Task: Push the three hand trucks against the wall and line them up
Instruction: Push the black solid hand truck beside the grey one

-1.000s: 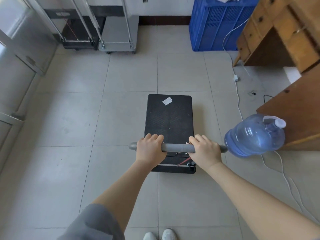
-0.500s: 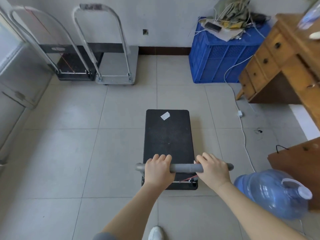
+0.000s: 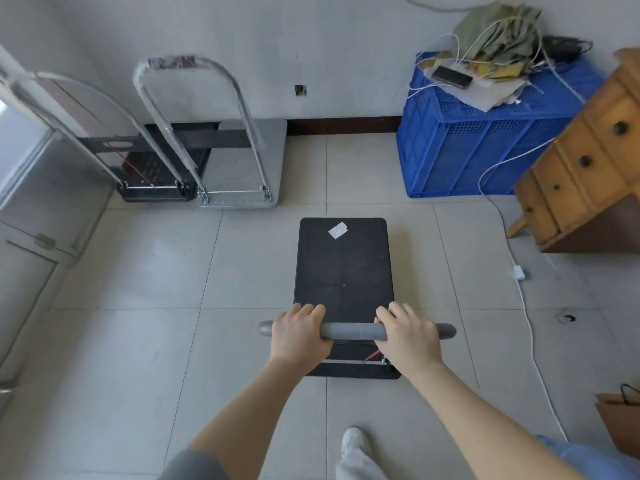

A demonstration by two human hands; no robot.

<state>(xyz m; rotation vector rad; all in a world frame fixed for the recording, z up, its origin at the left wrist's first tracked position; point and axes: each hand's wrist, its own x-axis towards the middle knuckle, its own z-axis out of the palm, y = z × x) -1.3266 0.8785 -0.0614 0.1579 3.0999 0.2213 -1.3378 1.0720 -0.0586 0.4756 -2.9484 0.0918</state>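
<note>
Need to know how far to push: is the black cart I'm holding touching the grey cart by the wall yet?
Apart. The head view shows bare floor tiles between the black cart and the grey cart, which sits further left against the wall.

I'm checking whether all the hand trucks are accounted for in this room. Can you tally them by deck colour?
Black deck: 2, one parked at the wall and one being pushed, with the left hand and right hand on its handle
Grey deck: 1, parked at the wall
Total: 3
</note>
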